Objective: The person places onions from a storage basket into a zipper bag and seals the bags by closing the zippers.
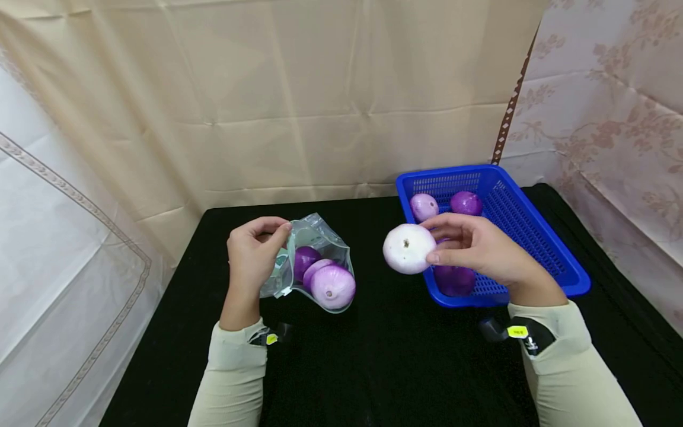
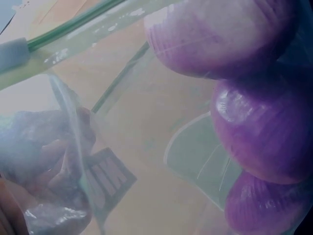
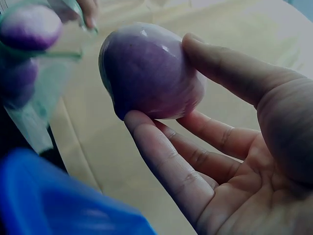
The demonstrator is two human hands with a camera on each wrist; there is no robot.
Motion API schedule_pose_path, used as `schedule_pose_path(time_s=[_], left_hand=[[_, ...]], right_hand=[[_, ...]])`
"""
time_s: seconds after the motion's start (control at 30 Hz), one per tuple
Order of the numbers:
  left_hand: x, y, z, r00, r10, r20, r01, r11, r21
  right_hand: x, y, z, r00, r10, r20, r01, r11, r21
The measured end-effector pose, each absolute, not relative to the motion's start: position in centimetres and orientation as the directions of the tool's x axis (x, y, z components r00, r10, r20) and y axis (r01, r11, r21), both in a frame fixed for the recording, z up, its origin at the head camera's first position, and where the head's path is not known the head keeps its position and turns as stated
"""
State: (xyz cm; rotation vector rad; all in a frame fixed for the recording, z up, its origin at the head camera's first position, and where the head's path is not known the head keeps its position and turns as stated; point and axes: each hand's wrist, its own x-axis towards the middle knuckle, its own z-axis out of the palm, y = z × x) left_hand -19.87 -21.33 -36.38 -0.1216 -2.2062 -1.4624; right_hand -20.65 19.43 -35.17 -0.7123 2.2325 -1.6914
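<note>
My left hand (image 1: 252, 252) pinches the edge of a clear zip bag (image 1: 319, 226) between thumb and fingers. Inside the bag lie three purple onions; the nearest onion (image 1: 333, 287) is pale, and darker onions (image 2: 266, 129) press against the film in the left wrist view. A green zip strip (image 2: 73, 24) with a pale slider crosses that view. Between the bag and a blue basket, my right hand (image 1: 482, 249) holds a pale purple onion (image 3: 151, 71) up by its fingertips and thumb. In the head view its whitish end (image 1: 408, 249) faces the camera.
The blue plastic basket (image 1: 552, 234) stands at the right on a black-covered table (image 1: 373, 367). In it are a light onion (image 1: 424, 207), a purple onion (image 1: 466, 203) and a dark onion (image 1: 453, 281), partly behind the right hand. A beige curtain (image 1: 320, 107) hangs behind the table.
</note>
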Motion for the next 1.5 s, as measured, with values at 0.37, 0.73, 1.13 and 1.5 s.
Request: schedule_pose_path(time_s=[0.37, 0.73, 1.13, 1.5], left_hand=[[-19.9, -21.3, -36.2, -0.874, -0.202, 0.442, 0.336, 0.404, 0.851], [-19.8, -21.1, -36.2, -0.885, -0.201, 0.420, 0.327, 0.373, 0.868], [-19.6, -20.7, -36.0, -0.895, -0.203, 0.397, 0.319, 0.330, 0.888], [-19.4, -20.5, -35.7, -0.893, -0.214, 0.396, 0.319, 0.320, 0.892]], right_hand=[[-18.0, 14.9, -35.7, -0.766, -0.636, 0.093, -0.222, 0.125, -0.967], [-17.2, 11.6, -36.6, -0.799, -0.601, 0.034, -0.211, 0.227, -0.951], [-16.7, 8.1, -37.0, -0.862, -0.501, 0.079, -0.238, 0.261, -0.936], [-16.0, 4.9, -37.7, -0.876, -0.406, 0.258, -0.398, 0.310, -0.863]])
